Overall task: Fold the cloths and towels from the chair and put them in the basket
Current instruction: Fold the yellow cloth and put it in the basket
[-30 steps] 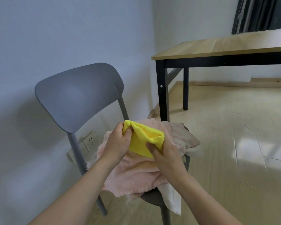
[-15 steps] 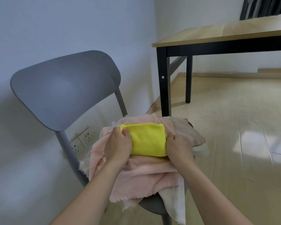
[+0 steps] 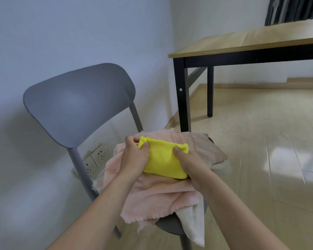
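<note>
A small folded yellow cloth lies on top of a pile of pink towels on the seat of a grey chair. My left hand pinches the cloth's far left corner between thumb and fingers. My right hand grips its right side, thumb on top near the far right corner. A whitish towel hangs from under the pink ones over the seat's front edge. No basket is in view.
A wooden table with black legs stands just behind and right of the chair. The wall with power sockets is close on the left. Light wooden floor spreads out to the right.
The yellow cloth went from bunched up in the air to lying flat and folded on the pink pile. Now both hands grasp its far corners again and its top edge is rumpled.
</note>
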Available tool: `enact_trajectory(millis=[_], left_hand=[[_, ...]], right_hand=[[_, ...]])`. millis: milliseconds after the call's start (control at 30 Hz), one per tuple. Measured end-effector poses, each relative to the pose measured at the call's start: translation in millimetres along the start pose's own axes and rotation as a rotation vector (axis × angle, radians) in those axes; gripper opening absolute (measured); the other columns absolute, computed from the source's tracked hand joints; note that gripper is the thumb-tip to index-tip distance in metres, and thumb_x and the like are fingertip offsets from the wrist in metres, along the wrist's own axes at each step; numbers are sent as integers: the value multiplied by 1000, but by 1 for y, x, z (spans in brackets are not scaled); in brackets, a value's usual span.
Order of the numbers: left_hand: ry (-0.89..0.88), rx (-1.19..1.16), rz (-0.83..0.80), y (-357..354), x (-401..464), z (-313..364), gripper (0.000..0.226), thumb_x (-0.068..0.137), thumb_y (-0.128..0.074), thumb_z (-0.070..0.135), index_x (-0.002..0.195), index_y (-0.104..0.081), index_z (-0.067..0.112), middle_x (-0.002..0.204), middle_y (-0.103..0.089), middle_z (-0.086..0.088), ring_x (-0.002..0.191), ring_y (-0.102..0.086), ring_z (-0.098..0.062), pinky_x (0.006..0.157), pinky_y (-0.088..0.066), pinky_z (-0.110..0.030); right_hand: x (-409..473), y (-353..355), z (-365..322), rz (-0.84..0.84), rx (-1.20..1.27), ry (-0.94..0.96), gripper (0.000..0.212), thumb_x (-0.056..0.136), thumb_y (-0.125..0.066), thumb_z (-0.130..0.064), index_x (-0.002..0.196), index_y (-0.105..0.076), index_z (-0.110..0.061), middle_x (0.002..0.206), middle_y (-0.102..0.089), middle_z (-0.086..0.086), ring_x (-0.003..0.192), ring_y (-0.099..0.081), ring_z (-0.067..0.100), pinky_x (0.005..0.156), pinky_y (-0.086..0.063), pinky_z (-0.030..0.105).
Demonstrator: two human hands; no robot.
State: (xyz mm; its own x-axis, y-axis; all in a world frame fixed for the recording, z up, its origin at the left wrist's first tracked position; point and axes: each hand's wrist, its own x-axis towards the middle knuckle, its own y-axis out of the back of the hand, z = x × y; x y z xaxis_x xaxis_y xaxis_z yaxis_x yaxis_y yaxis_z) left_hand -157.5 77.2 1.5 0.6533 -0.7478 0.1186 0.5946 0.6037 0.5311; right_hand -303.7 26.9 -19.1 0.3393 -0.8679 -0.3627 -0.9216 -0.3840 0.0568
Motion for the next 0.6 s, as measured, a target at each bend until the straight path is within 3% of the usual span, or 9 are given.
enact_trajectory(millis=[67, 167, 300, 433, 533, 600], left_hand=[[-32, -65, -11, 5, -5, 8, 23, 96, -47, 23, 118, -42, 24, 100, -52, 7, 95, -51, -18, 80, -42, -33], [-38, -99, -111, 15, -15, 21, 25, 94, -44, 17, 115, -52, 28, 107, -54, 7, 101, -49, -16, 78, -38, -29], [-15, -116, -153, 29, -29, 33, 12, 94, -47, 23, 102, -52, 15, 89, -52, 5, 84, -48, -14, 66, -38, -26], [-67, -78, -191, 38, -43, 43, 21, 96, -48, 40, 102, -44, 20, 90, -46, 6, 79, -44, -6, 64, -34, -23], [-148, -97, -225, 43, -49, 51, 15, 97, -49, 39, 106, -50, 28, 98, -50, 7, 87, -47, -8, 67, -37, -21], [-157, -135, -216, 46, -49, 59, 14, 98, -49, 37, 93, -57, 26, 90, -55, 4, 82, -51, -12, 66, -41, -25]], right_hand=[[-3, 1, 0, -47, 87, -59, 61, 90, -51, -52, 141, -38, -22, 135, -47, 2, 122, -46, 26, 103, -39, 39], [-14, 3, -4, -68, 167, -102, 81, 72, -59, -67, 142, -32, -36, 134, -46, -1, 117, -48, 26, 99, -46, 45], [-31, 10, -10, -75, 197, -48, 77, 75, -56, -70, 142, -28, -43, 139, -40, -1, 122, -44, 27, 103, -42, 47], [-47, 16, -19, -13, 125, 57, 69, 81, -53, -66, 141, -35, -37, 141, -42, 0, 127, -42, 28, 108, -35, 49], [-58, 21, -32, 27, 83, 172, 53, 87, -49, -62, 127, -49, -26, 132, -48, 1, 118, -48, 27, 101, -41, 44], [-60, 26, -43, 140, 70, 260, 41, 92, -47, -54, 116, -50, -20, 117, -53, 4, 102, -51, 23, 82, -44, 36]])
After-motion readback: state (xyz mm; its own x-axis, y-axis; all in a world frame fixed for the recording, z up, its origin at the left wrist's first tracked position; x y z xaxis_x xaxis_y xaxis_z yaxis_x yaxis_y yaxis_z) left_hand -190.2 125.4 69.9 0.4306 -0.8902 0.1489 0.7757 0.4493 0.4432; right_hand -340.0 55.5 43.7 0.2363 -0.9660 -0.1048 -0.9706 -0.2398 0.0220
